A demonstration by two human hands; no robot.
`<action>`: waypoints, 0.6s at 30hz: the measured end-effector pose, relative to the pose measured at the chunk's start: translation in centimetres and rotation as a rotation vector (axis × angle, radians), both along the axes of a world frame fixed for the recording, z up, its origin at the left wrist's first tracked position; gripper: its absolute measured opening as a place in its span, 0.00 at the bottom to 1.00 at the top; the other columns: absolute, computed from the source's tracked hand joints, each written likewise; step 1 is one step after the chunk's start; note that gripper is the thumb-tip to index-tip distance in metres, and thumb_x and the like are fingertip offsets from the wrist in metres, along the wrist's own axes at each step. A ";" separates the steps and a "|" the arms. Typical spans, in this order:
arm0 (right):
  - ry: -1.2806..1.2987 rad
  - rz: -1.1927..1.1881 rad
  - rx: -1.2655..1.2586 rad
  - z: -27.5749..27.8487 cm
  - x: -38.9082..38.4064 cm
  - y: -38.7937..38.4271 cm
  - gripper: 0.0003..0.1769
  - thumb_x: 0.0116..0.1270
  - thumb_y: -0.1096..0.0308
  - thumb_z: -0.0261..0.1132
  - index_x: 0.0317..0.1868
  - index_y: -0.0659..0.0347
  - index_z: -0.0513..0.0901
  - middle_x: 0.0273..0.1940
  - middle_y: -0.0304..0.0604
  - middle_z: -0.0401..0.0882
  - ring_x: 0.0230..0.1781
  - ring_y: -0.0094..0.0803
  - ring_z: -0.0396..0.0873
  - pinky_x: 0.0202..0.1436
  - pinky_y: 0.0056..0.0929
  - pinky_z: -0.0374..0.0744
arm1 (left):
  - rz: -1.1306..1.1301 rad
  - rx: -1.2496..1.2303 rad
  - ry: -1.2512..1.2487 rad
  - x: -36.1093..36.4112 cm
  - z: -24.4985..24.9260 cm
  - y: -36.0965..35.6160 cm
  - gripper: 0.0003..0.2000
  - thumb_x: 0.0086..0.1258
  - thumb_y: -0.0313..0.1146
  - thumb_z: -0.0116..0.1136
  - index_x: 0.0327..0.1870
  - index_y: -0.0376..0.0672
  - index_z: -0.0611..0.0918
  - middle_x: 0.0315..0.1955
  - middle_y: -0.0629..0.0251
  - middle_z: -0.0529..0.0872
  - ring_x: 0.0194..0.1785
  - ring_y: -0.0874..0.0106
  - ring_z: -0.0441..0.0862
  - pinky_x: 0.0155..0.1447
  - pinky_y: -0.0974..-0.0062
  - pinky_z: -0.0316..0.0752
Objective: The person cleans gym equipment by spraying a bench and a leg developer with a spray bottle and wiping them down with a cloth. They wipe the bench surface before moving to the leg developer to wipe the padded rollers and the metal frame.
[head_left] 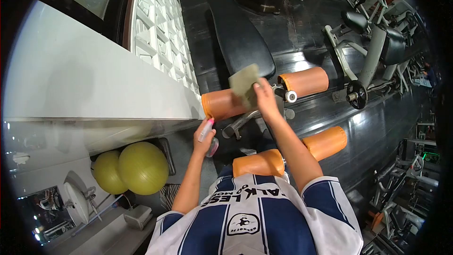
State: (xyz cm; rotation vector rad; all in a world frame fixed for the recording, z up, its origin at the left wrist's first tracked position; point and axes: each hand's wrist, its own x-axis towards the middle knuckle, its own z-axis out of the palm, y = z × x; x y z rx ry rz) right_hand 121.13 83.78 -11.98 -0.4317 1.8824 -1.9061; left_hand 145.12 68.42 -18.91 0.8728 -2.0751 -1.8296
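A spray bottle [206,131] with a pink nozzle is in my left hand [201,139], whose fingers are wrapped round it just below the left orange roller. My right hand [265,95] grips a grey-green cloth [245,84], which hangs over the right part of that orange roller pad [219,103] and hides some of it. To the right, a second orange roller pad [306,81] sits beyond a metal bar end [291,97]. Two lower orange pads [258,163] [325,142] are nearer my body. A black padded bench [240,33] stretches away behind the cloth.
A white wall ledge [94,75] runs along the left, with a white lattice [160,28] beside it. Green exercise balls [143,168] lie at lower left near a sink [76,201]. Weight machines [377,47] stand at right on the dark floor.
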 end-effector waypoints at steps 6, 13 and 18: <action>0.694 -0.040 0.551 -4.4 -2.0 1.1 0.21 0.66 0.71 0.58 0.60 0.58 0.76 0.57 0.61 0.77 0.58 0.62 0.74 0.62 0.54 0.71 | 0.092 0.191 0.105 -2.2 1.7 -1.3 0.30 0.65 0.25 0.55 0.72 0.36 0.68 0.56 0.57 0.82 0.51 0.75 0.79 0.57 0.78 0.72; 0.792 0.443 0.383 -5.9 8.1 -9.8 0.17 0.66 0.69 0.58 0.55 0.53 0.79 0.57 0.56 0.78 0.64 0.55 0.72 0.75 0.60 0.55 | 0.120 0.224 0.004 2.9 -2.8 1.5 0.32 0.63 0.24 0.54 0.73 0.36 0.66 0.50 0.65 0.83 0.37 0.82 0.75 0.40 0.82 0.73; 0.079 0.561 0.172 -6.7 8.9 -12.1 0.16 0.74 0.62 0.56 0.58 0.55 0.77 0.41 0.53 0.83 0.48 0.45 0.81 0.67 0.44 0.69 | -0.086 -0.386 0.003 3.4 -4.5 0.9 0.23 0.60 0.32 0.62 0.60 0.46 0.81 0.56 0.46 0.81 0.48 0.51 0.83 0.55 0.62 0.75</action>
